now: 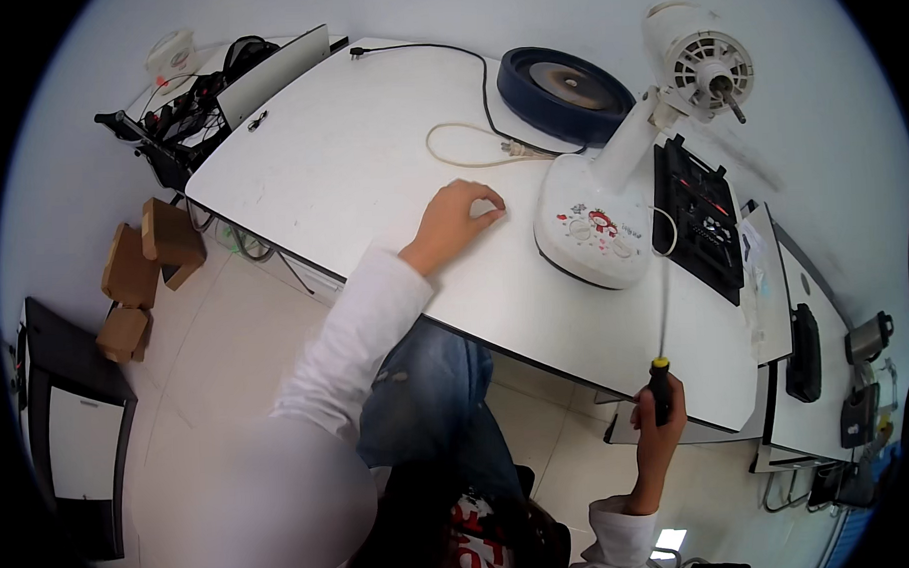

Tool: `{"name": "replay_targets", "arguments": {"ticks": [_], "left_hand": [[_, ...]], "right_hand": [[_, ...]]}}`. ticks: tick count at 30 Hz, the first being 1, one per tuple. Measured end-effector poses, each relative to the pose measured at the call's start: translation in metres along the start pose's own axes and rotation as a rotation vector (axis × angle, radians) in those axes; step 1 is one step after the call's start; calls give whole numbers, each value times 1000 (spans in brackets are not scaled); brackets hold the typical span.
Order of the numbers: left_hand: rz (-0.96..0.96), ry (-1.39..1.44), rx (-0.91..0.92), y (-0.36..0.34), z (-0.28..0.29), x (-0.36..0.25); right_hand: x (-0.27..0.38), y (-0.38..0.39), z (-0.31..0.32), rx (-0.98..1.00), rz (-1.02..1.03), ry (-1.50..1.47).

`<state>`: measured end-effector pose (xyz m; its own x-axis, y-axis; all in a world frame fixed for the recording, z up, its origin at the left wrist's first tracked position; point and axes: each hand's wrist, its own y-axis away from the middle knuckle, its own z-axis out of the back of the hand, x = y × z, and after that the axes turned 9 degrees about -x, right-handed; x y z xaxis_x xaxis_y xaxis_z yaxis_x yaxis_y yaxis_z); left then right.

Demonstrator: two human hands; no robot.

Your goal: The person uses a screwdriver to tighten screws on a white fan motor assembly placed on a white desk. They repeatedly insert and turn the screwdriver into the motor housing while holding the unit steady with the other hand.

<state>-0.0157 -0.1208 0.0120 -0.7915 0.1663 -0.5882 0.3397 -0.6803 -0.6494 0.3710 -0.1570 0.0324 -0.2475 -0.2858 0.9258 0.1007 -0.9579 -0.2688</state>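
Note:
My right hand [660,422], at the table's near right edge, grips the black and yellow handle of a screwdriver [661,377]. Its long thin shaft points away from me toward the fan base. My left hand [457,222] rests on the white tabletop, left of the fan, with fingers curled and thumb and forefinger tips close together; whatever they may hold is too small to make out. Between and beyond my hands stands a white table fan [593,224] with a printed base. Its motor [702,60] is bare at the top, with the shaft exposed and no blades or grille.
Behind the fan lies a round dark blue part [566,88]. A black tool case [700,215] sits open at its right. A pale cord [450,162] and a black plug cable [416,48] cross the white table [320,158]. Cardboard boxes [128,265] stand on the floor at left.

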Motion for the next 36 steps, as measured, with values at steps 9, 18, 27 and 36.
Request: {"name": "replay_targets", "arguments": {"ticks": [9,18,27,36], "left_hand": [[299,947,77,48,57,-85],[254,1026,126,55,75,-104],[254,1003,160,64,88,-102],[142,698,209,65,103,-101]], "right_hand": [[56,11,-5,-44,544,541],[66,19,-11,12,587,499],[73,23,-10,39,599,517],[82,28,-2,94,651,607]]}}
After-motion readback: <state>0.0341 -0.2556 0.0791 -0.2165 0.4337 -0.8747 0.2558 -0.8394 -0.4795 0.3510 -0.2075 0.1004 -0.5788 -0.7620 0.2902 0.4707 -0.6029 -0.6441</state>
